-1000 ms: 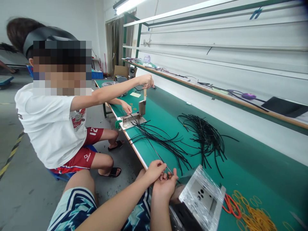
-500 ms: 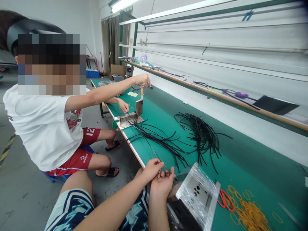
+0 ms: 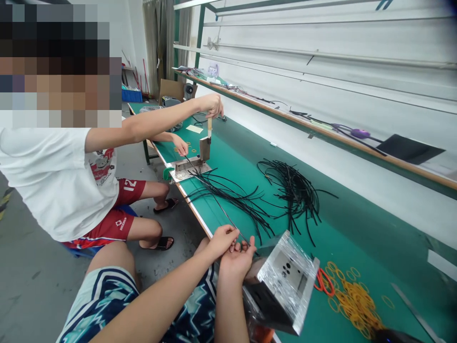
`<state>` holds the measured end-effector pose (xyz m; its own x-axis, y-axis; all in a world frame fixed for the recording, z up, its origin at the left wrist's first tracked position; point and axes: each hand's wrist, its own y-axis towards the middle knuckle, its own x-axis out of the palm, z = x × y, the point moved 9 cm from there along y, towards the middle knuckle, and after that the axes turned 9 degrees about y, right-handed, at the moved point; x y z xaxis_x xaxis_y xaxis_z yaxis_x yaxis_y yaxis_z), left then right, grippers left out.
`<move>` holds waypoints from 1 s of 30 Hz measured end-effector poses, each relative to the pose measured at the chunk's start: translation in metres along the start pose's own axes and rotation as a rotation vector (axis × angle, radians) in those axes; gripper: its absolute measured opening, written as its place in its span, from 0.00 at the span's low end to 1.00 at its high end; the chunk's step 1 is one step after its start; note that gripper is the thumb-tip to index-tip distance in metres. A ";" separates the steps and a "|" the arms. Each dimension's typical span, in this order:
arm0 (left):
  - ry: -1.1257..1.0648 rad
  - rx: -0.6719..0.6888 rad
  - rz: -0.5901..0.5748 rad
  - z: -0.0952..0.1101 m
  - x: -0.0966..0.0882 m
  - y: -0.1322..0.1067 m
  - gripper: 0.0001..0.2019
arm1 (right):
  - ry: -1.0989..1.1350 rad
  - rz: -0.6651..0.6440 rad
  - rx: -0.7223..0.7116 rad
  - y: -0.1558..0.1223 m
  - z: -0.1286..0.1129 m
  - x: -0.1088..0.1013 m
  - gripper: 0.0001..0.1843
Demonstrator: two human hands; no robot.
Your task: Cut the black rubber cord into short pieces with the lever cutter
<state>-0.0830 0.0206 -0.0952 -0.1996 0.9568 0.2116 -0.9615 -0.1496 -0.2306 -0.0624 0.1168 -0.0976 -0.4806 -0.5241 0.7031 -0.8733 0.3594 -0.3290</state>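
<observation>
Plainly, at the frame's lower middle, the right hand (image 3: 237, 258) lies palm up at the near end of a thin black cable (image 3: 224, 212); whether its grip is closed cannot be told. Just beyond, the left hand (image 3: 224, 240) pinches the cable in its grip. Above the green table (image 3: 352, 228), the cable runs toward a metal cutter (image 3: 204, 149), slightly left of centre.

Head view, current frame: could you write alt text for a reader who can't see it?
The left hand pinches a thin dark cord, the right hand palm-up close by, at the edge of a green table. Beyond them, a co-worker's hand grips a metal tool's upright handle; black cords, yellow rubber bands and red-handled scissors lie on the table.
</observation>
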 end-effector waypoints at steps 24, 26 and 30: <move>-0.022 -0.010 -0.059 -0.006 0.005 0.004 0.21 | 0.049 -0.018 0.030 -0.003 0.000 0.002 0.22; -0.018 -0.022 -0.061 -0.008 0.005 0.006 0.21 | 0.046 -0.022 0.028 -0.002 0.000 0.001 0.22; -0.016 -0.030 -0.051 -0.010 0.005 0.008 0.22 | 0.042 -0.020 0.025 -0.002 0.000 0.001 0.22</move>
<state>-0.0894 0.0264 -0.1057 -0.1533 0.9589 0.2386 -0.9645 -0.0926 -0.2474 -0.0613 0.1163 -0.0964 -0.4596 -0.4978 0.7355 -0.8847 0.3296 -0.3298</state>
